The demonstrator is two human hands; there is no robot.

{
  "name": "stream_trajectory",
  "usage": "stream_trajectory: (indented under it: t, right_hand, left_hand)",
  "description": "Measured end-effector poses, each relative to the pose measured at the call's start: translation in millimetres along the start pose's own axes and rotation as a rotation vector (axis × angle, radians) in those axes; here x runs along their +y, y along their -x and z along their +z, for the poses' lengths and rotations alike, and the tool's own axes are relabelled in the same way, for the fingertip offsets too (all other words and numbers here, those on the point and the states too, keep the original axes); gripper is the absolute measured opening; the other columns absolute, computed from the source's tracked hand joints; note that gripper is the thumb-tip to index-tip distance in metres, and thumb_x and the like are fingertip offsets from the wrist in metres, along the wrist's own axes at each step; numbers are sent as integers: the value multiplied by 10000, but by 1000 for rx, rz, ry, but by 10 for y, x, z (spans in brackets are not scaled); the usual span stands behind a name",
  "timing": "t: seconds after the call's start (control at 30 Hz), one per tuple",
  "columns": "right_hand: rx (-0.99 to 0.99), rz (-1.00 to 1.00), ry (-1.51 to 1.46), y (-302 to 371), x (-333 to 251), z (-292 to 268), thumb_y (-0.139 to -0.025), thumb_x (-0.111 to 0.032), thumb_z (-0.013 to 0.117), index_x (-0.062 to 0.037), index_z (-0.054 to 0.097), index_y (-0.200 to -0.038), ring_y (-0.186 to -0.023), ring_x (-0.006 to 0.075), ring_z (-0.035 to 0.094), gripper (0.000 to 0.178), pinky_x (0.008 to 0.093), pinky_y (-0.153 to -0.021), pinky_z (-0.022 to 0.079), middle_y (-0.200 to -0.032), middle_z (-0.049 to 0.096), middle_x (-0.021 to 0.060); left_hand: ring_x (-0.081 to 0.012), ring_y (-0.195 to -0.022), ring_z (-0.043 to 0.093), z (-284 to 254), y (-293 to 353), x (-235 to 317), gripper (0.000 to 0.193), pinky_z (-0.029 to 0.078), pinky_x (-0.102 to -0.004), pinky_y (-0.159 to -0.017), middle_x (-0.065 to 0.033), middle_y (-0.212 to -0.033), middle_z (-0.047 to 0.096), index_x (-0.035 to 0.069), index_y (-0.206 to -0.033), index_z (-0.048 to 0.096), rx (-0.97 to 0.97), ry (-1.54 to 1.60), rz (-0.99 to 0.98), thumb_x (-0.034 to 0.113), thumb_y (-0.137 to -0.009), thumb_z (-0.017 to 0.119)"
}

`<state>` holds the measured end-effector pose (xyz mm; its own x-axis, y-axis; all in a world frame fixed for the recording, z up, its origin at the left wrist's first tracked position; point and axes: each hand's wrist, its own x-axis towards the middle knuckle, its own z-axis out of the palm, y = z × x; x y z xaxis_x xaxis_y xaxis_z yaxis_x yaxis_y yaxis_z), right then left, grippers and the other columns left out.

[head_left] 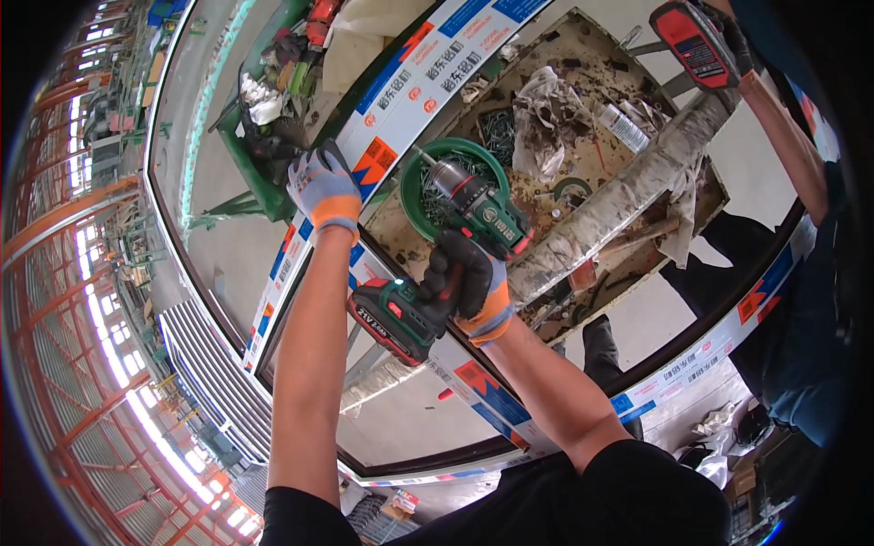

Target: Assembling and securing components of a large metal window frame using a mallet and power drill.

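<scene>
My right hand [481, 289], in a grey and orange glove with black fingers, is wrapped round the grip of a green and black cordless drill [496, 226]. Its chuck and bit point up and left over a green bowl [465, 144] of loose screws. The drill's battery [391, 320] hangs at the lower left, with a small light glowing above it. My left hand [326, 193], gloved alike, has its fingers curled at the edge of an aluminium frame [410, 109] covered in printed white, blue and orange film. Its fingertips are partly hidden.
Below the frame, a dirty board [583, 173] carries crumpled plastic, screws and scraps. A film-wrapped bar [619, 196] crosses it. On the right a co-worker's hand [742, 50] holds a tool with a red and black battery [694, 45]. A green stand [259, 177] is at the left.
</scene>
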<state>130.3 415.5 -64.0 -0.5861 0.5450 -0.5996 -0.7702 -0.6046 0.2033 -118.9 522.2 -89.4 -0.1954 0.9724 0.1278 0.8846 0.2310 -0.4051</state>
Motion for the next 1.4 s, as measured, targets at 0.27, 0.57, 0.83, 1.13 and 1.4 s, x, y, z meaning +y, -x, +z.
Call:
stream_trajectory:
  t: [0.27,0.57,0.83,1.13,1.4]
  right_hand:
    - [-5,-10,35,-56,-28,72,-910,-197,614,-102,547,-998,-572,219,546,146,422,-554,476,-746,559,60]
    - [-21,-14,35,-142,13,23,-918,-204,610,-87,574,-1037,-580,217,561,171,419,-570,488,-740,565,55]
    - [-51,16,-6,-213,-8,55,-923,-206,611,-77,562,-972,-577,214,561,147,410,-570,491,-734,568,52]
    - [-21,-29,64,-276,-41,147,-903,-173,617,-79,560,-988,-564,211,554,138,399,-550,495,-729,562,60]
    - [6,3,87,-219,-70,240,-899,-172,619,-84,550,-1008,-564,210,559,156,412,-543,502,-732,567,61]
  left_hand:
    - [-316,-1212,527,38,61,5,396,378,-421,-1070,-134,-1273,584,97,-1284,576,15,-36,-15,171,-913,461]
    - [-342,-1118,552,4,2,57,278,398,-442,-1019,-137,-1164,624,75,-1107,631,111,64,-27,219,-942,460]
    - [-353,-1041,565,-85,27,105,300,408,-455,-972,-134,-1049,664,50,-929,671,233,175,-53,243,-972,446]
    - [-349,-1154,531,-78,2,72,344,389,-432,-1038,-156,-1237,589,40,-1195,605,42,161,-58,190,-905,496]
    - [-346,-1155,532,-27,38,0,345,394,-426,-1037,-161,-1240,583,36,-1190,610,34,33,-7,181,-897,496]
